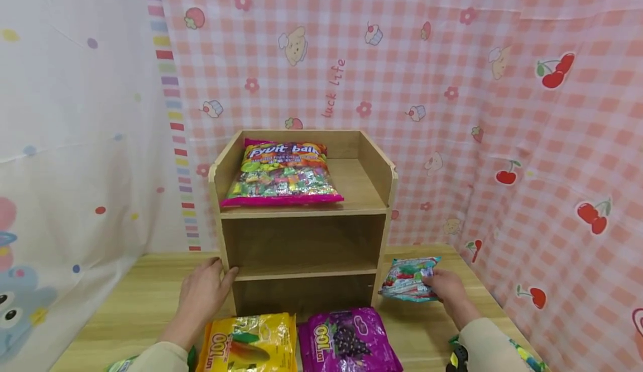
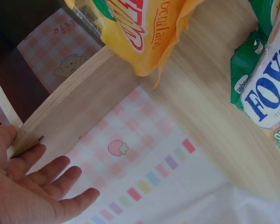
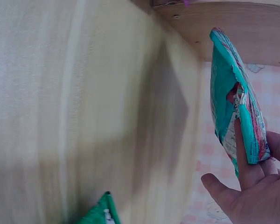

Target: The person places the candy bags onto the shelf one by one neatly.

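A small wooden shelf [image 1: 306, 213] with three levels stands against the back cloth. My left hand [image 1: 202, 289] pinches the front edge of its left side panel [image 2: 67, 100], thumb at the front and index finger on the outer face, the other fingers spread. To the right of the shelf, my right hand [image 1: 451, 289] holds a teal candy bag [image 1: 408, 280] with red and green print by its right side. In the right wrist view the bag [image 3: 224, 93] is tilted up, between the thumb and the fingers, with its shadow on the tabletop.
A Fruit balls candy bag [image 1: 286, 173] lies on the shelf's top level, left side. In front of the shelf are yellow mango bags [image 1: 251, 344] and purple grape bags [image 1: 351, 341] marked LOT 100. A green FOX'S bag [image 2: 266, 93] lies to the left on the wooden table [image 1: 125, 299].
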`<state>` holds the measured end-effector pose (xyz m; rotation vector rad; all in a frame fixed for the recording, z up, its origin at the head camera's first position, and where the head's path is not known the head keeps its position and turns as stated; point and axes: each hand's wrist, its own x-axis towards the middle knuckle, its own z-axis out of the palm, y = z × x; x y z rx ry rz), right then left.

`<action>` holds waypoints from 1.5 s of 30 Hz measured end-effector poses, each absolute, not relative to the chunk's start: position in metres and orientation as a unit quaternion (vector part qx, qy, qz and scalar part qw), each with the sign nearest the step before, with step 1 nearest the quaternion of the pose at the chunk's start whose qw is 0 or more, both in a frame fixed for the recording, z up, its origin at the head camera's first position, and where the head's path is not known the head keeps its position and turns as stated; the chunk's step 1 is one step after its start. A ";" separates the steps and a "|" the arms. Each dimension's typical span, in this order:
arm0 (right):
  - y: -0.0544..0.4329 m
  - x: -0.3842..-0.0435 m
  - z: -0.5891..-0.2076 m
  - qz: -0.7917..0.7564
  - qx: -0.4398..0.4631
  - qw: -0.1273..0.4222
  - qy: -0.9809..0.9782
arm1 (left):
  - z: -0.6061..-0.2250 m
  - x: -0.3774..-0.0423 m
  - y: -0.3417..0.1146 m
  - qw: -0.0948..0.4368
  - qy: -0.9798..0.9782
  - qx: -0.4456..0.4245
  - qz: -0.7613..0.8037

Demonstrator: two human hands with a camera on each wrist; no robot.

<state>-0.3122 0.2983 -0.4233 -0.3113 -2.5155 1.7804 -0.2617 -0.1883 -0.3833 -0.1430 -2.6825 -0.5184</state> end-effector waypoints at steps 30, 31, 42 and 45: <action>0.300 -0.321 -0.296 0.619 -0.079 0.100 -0.775 | -0.384 -0.262 -0.187 0.204 -0.960 -0.049 -0.186; 0.299 -0.321 -0.292 0.628 -0.081 0.096 -0.768 | -0.384 -0.263 -0.188 0.206 -0.959 -0.049 -0.187; 0.292 -0.316 -0.232 0.657 -0.088 0.118 -0.739 | -0.383 -0.262 -0.188 0.209 -0.958 -0.054 -0.189; 0.288 -0.314 -0.214 0.660 -0.095 0.121 -0.735 | -0.383 -0.262 -0.189 0.211 -0.958 -0.055 -0.187</action>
